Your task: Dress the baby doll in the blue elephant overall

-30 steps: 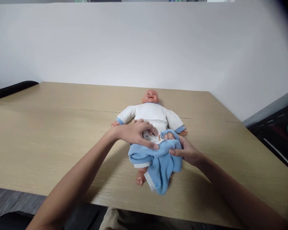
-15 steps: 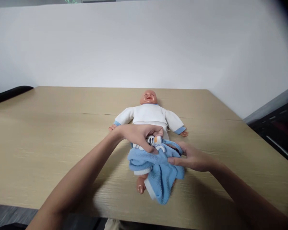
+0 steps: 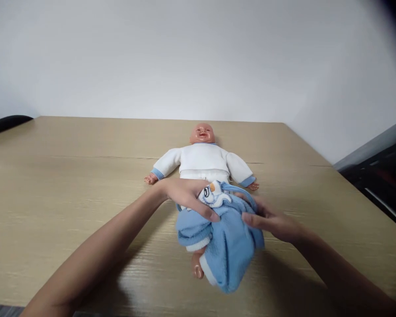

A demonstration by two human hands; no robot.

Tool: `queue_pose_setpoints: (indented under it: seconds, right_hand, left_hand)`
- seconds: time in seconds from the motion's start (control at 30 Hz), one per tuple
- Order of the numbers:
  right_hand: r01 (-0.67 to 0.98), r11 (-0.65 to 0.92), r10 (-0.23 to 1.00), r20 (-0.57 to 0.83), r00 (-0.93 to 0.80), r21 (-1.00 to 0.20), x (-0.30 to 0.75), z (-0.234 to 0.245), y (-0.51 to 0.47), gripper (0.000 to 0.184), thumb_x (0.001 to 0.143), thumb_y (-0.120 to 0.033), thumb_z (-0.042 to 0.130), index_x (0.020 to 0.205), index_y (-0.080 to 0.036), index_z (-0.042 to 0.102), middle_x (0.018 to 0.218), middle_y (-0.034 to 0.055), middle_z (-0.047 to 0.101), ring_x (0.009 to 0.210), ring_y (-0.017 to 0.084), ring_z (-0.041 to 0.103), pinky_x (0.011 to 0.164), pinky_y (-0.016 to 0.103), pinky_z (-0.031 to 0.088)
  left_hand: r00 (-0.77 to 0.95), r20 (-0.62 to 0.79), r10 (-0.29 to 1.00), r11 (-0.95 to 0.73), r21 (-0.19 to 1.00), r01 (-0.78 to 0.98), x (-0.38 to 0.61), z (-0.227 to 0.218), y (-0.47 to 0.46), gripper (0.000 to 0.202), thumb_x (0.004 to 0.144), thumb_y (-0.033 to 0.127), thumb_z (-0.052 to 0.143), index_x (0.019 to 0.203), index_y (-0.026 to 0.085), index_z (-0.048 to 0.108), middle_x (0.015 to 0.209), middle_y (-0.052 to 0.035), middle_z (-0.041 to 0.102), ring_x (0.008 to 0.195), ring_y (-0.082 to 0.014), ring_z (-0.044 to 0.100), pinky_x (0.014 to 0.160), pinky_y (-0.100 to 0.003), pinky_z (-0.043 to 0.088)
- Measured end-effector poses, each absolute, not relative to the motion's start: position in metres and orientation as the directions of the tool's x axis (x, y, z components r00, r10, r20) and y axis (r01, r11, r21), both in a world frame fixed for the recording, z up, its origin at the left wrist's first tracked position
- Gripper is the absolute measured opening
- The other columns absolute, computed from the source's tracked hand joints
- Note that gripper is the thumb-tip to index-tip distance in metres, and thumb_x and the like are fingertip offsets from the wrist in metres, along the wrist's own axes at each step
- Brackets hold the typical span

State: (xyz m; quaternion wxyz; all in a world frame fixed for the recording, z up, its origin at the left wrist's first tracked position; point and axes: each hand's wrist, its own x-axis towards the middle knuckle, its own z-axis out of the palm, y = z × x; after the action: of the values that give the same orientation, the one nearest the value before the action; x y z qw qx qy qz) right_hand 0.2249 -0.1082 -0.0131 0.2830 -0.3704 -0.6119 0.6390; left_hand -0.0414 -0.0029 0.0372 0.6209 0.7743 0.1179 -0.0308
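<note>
A baby doll (image 3: pixel 203 158) in a white top with blue cuffs lies on its back, head toward the far side of the table. Blue fleecy doll trousers (image 3: pixel 232 240) with white hems and a cartoon patch cover its legs; one bare foot (image 3: pixel 197 265) sticks out below a hem. My left hand (image 3: pixel 193 198) is closed on the trousers near the waist, thumb on the front and fingers hidden behind the patch. On the other side, my right hand (image 3: pixel 270 218) pinches the waist edge, its thumb outside and its fingers partly inside the opening.
The wooden table (image 3: pixel 69 198) has a seam running across it behind my arms. A white wall (image 3: pixel 185 57) rises behind it. At the right stands a dark rack or case (image 3: pixel 383 176), and a black curved object (image 3: pixel 9 124) shows at the far left edge.
The trousers' right side has been spread outward and now looks fuller, with the patch more exposed. My right hand has shifted slightly right. The camera view has also moved a little.
</note>
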Motion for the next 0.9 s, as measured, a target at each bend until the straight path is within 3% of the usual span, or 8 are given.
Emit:
queue_pose_setpoints:
  seconds: [0.17, 0.3, 0.4, 0.5, 0.6, 0.73, 0.8, 0.9]
  right_hand:
    - [0.202, -0.108, 0.672, -0.222, -0.707, -0.973, 0.232, -0.001, -0.111, 0.049, 0.084, -0.054, 0.09, 0.12, -0.023, 0.077, 0.106, 0.0046, 0.076, 0.096, 0.026, 0.071, 0.086, 0.037, 0.061]
    - [0.026, -0.173, 0.82, -0.159, -0.55, -0.985, 0.237, -0.015, -0.111, 0.045, 0.077, -0.058, 0.095, 0.101, -0.024, 0.078, 0.082, -0.0016, 0.068, 0.071, 0.016, 0.062, 0.067, 0.027, 0.054]
    - [-0.129, -0.274, 0.905, -0.21, -0.37, -0.953, 0.237, -0.028, -0.11, 0.054, 0.074, -0.072, 0.092, 0.092, -0.024, 0.076, 0.077, -0.0015, 0.067, 0.067, 0.016, 0.061, 0.066, 0.027, 0.054]
    - [-0.118, -0.326, 0.89, -0.262, -0.374, -0.938, 0.235, -0.032, -0.107, 0.056, 0.077, -0.076, 0.088, 0.093, -0.024, 0.074, 0.077, -0.0016, 0.067, 0.067, 0.016, 0.063, 0.067, 0.029, 0.055]
    - [0.011, -0.223, 0.855, -0.201, -0.478, -0.975, 0.234, -0.023, -0.107, 0.053, 0.086, -0.074, 0.082, 0.104, -0.025, 0.076, 0.089, 0.0005, 0.073, 0.084, 0.02, 0.072, 0.082, 0.032, 0.06]
    - [0.143, -0.145, 0.629, -0.203, -0.75, -0.979, 0.235, -0.009, -0.111, 0.073, 0.083, -0.07, 0.087, 0.137, -0.024, 0.07, 0.124, 0.0088, 0.077, 0.123, 0.032, 0.073, 0.108, 0.047, 0.057]
    - [0.149, -0.184, 0.556, -0.228, -0.799, -0.972, 0.236, -0.01, -0.113, 0.085, 0.079, -0.062, 0.094, 0.148, -0.023, 0.064, 0.131, 0.0109, 0.076, 0.126, 0.033, 0.073, 0.111, 0.049, 0.056]
    - [0.009, -0.25, 0.618, -0.167, -0.768, -0.968, 0.238, -0.024, -0.114, 0.095, 0.075, -0.059, 0.097, 0.154, -0.023, 0.06, 0.134, 0.0117, 0.076, 0.124, 0.032, 0.074, 0.111, 0.047, 0.056]
  left_hand:
    - [0.985, -0.123, 0.118, -0.191, 0.971, 0.144, -0.036, 0.034, -0.01, 0.016, 0.092, 0.033, 0.076, 0.102, 0.021, 0.076, 0.105, -0.002, 0.079, 0.099, -0.0238, 0.073, 0.095, -0.033, 0.062]
    - [0.982, -0.155, 0.103, -0.17, 0.971, 0.171, -0.03, 0.036, -0.018, 0.014, 0.087, 0.03, 0.082, 0.094, 0.02, 0.076, 0.095, -0.0004, 0.079, 0.088, -0.0222, 0.074, 0.083, -0.03, 0.063]
    - [0.986, -0.163, 0.026, -0.163, 0.973, 0.165, -0.028, 0.039, -0.023, 0.015, 0.083, 0.027, 0.087, 0.094, 0.019, 0.079, 0.099, -0.0034, 0.083, 0.092, -0.026, 0.079, 0.086, -0.033, 0.066]
    - [0.989, -0.143, 0.028, -0.167, 0.975, 0.146, -0.028, 0.039, -0.024, 0.014, 0.086, 0.027, 0.084, 0.096, 0.018, 0.081, 0.103, -0.0058, 0.085, 0.098, -0.0283, 0.08, 0.094, -0.036, 0.066]
    - [0.988, -0.103, 0.118, -0.192, 0.973, 0.125, -0.031, 0.033, -0.021, 0.013, 0.091, 0.028, 0.079, 0.098, 0.018, 0.082, 0.108, -0.006, 0.085, 0.107, -0.0298, 0.079, 0.103, -0.041, 0.064]
    - [0.969, -0.073, 0.238, -0.225, 0.966, 0.128, -0.033, 0.025, -0.016, 0.023, 0.093, 0.035, 0.079, 0.109, 0.019, 0.082, 0.116, -0.0065, 0.083, 0.114, -0.0307, 0.077, 0.107, -0.044, 0.061]
    - [0.974, -0.064, 0.216, -0.215, 0.97, 0.111, -0.033, 0.022, -0.014, 0.029, 0.094, 0.039, 0.079, 0.115, 0.019, 0.081, 0.12, -0.0072, 0.083, 0.115, -0.0291, 0.077, 0.106, -0.041, 0.061]
    - [0.989, -0.072, 0.128, -0.14, 0.986, 0.09, -0.034, 0.017, -0.01, 0.034, 0.089, 0.042, 0.085, 0.109, 0.016, 0.079, 0.109, -0.0074, 0.083, 0.101, -0.0253, 0.078, 0.094, -0.035, 0.064]
